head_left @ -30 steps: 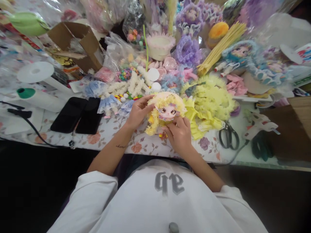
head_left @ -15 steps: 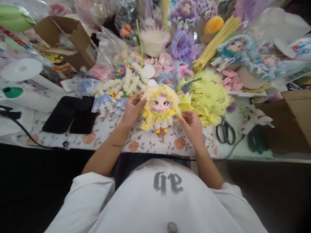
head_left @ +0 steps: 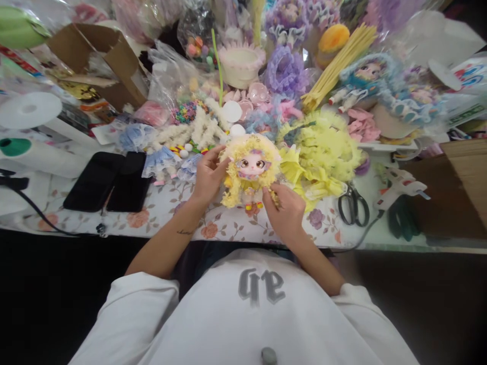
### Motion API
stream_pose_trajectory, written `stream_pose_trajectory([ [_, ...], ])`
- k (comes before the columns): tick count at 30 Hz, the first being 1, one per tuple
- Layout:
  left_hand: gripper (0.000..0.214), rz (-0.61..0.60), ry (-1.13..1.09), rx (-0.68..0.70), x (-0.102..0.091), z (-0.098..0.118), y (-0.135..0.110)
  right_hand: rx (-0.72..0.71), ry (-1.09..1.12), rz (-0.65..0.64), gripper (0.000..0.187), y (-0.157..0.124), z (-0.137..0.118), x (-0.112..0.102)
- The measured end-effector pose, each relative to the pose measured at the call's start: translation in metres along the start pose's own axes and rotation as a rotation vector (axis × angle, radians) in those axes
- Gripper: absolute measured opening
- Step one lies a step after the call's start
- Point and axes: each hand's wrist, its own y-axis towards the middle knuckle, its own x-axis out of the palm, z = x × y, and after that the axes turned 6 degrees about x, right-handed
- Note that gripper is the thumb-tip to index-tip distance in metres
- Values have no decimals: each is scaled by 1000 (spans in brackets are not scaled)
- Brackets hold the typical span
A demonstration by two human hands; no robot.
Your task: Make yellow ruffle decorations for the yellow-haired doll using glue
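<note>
A small doll (head_left: 249, 170) with fluffy yellow hair and a yellow dress faces me, held just above the flowered tablecloth (head_left: 167, 208). My left hand (head_left: 207, 175) grips the doll's head and hair from the left side, fingers curled round it. My right hand (head_left: 285, 210) is closed in a pinch on the yellow fuzzy trim at the doll's lower right. A heap of yellow ruffled fabric (head_left: 323, 152) lies right behind the doll and my right hand.
Two black phones (head_left: 110, 180) lie to the left. Scissors (head_left: 353, 205) and a white glue gun (head_left: 399, 185) lie at the right. Behind are a cardboard box (head_left: 102, 61), purple ruffles (head_left: 285, 73), yellow sticks (head_left: 338, 66), bead bags and other dolls (head_left: 371, 76).
My right hand came back from the right side to the doll's lower right edge and pinched the trim. The doll and my left hand stayed nearly in place.
</note>
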Motion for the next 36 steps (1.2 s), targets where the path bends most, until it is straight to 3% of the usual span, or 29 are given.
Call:
stream_pose_trajectory([
  [4,50,-32,-21,3,2,5,-2,-86,-94,-44,23,-3,0,5],
  [9,52,-32,-22,7,2,3,-3,17,-104,-105,23,0,15,-6],
  [16,50,6,-24,33,-1,-7,-3,246,235,-221,20,8,32,-10],
  [21,50,23,-42,-20,-3,-12,-1,611,589,-268,19,8,42,8],
  [23,51,1,-60,-30,-4,-12,0,681,647,-299,21,9,43,13],
  [28,51,-24,-74,-54,-4,-11,1,571,466,-185,15,21,41,7],
  [32,50,-18,-104,-68,-1,-9,1,500,426,-281,19,29,39,-7],
  [36,49,-17,-88,-38,0,-8,1,437,407,-288,22,30,39,-9],
])
